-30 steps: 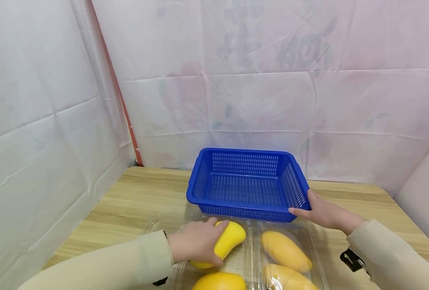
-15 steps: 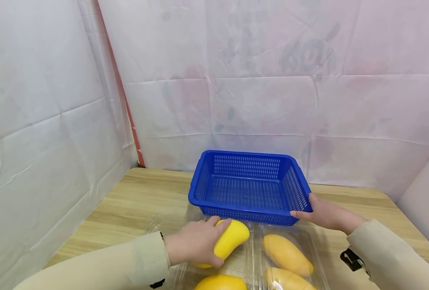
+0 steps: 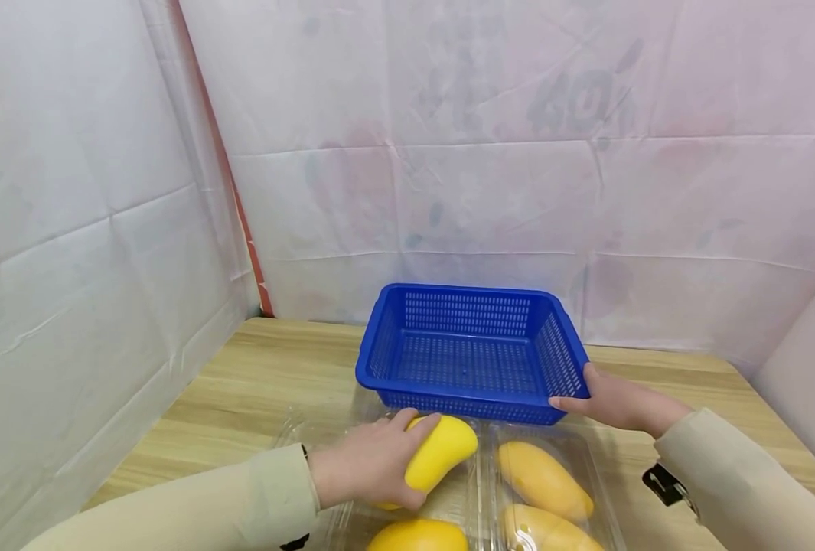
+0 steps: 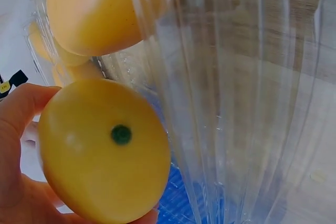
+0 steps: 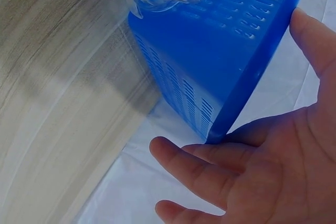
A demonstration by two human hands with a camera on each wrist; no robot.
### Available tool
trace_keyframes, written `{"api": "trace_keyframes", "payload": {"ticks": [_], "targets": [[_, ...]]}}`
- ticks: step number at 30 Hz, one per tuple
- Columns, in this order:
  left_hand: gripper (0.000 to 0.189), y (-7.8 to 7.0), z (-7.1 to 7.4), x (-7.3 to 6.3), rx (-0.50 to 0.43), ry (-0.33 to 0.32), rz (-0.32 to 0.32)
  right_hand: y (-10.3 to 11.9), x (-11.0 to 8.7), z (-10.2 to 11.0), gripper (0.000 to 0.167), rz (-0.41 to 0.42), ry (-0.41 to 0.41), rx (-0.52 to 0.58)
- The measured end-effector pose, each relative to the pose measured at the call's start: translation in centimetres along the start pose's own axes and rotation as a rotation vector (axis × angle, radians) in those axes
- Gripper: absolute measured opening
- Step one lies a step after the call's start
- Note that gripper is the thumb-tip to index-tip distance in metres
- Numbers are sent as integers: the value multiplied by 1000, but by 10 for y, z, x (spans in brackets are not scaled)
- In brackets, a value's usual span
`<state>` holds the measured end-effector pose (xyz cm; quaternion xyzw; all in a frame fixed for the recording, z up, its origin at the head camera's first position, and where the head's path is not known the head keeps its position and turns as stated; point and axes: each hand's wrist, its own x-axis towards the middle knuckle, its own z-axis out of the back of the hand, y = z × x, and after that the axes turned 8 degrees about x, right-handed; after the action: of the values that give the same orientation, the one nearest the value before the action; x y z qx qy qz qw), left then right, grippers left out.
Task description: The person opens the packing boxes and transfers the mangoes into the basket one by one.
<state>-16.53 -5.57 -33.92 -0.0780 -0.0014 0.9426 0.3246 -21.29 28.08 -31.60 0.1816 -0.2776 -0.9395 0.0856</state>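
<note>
My left hand (image 3: 369,461) grips a yellow mango (image 3: 440,453), which lies slantwise over a clear plastic clamshell box (image 3: 458,501). The fingers cover its left side. In the left wrist view, this mango (image 4: 105,153) shows its green stem spot. Another yellow mango (image 3: 418,537) sits just below it, cut off by the head view's lower edge. At the near right corner of the blue basket (image 3: 472,396), my right hand (image 3: 621,399) touches the rim. Its thumb rests on the rim in the right wrist view, and the other fingers are loosely extended, some away from the basket.
To the right, two paler mangoes (image 3: 543,478) are seen through clear plastic. The clear box stands close against the basket's near side. White patterned cloth (image 3: 490,199) hangs behind the wooden table (image 3: 269,375), and more cloth stands at both sides.
My left hand and the mango have shifted slightly, the mango's upper end moving a little to the right. My right hand stays at the basket's corner.
</note>
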Motion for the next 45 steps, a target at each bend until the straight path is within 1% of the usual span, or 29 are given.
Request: {"api": "trace_keyframes", "payload": {"ticks": [3,11,15,20,23,30,38,45], "targets": [[91,0,1,-1,-41,-3,12,1,0,1,105,-17,6,-18],[91,3,2,-2,-124,5,6,-2,1,1,104,-10,-7,-21],[91,6,2,-2,-132,-26,1,0,1,1,102,-3,-6,-10],[90,9,4,-4,-139,-40,-2,2,2,1,100,0,-3,-14],[89,9,5,-5,-140,-43,-8,1,3,1,102,-12,8,-14],[89,11,8,-6,-118,-75,-32,-2,2,1,104,-18,5,-16],[88,15,12,-6,-124,-87,-58,-5,1,4,102,0,-4,-45],[88,18,17,-10,-138,-75,-48,-2,3,2,105,-4,8,-48]]}}
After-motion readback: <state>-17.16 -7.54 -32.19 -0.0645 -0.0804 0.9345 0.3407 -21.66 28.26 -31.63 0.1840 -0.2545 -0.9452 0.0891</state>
